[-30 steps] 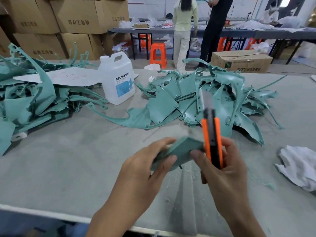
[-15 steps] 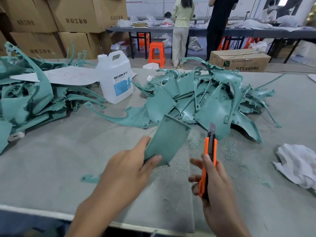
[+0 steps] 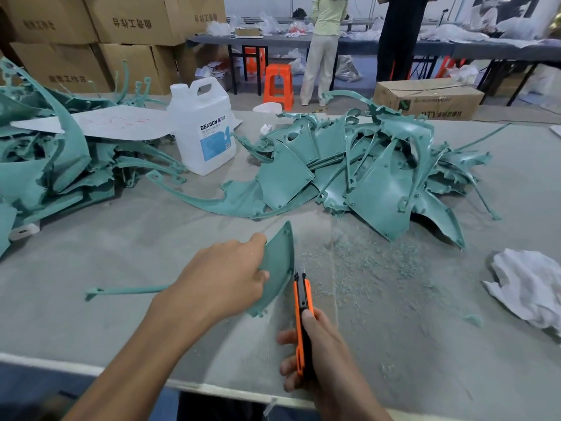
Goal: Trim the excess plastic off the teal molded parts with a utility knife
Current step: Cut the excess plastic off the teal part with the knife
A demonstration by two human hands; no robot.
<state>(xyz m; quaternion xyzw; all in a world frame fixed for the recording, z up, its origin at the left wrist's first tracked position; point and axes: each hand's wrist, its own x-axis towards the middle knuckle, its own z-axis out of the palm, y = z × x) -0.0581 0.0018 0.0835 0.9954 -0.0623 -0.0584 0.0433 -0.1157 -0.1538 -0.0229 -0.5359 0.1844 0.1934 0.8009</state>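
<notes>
The left hand point(image 3: 224, 278) holds a curved teal part point(image 3: 277, 268) over the near middle of the worktop point(image 3: 121, 238), with its fingers curled round the part's left edge. The right hand point(image 3: 315, 357) grips an orange utility knife point(image 3: 302, 302), its blade pointing away just beside the part's right edge. Teal shavings point(image 3: 373, 259) lie to the right. A heap of teal parts point(image 3: 364, 177) sits further back, and a second heap point(image 3: 45, 165) is at far left.

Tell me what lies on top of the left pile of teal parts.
A white sheet with faint red marks lies across the pile. The parts directly beneath it are covered and cannot be seen.
</notes>
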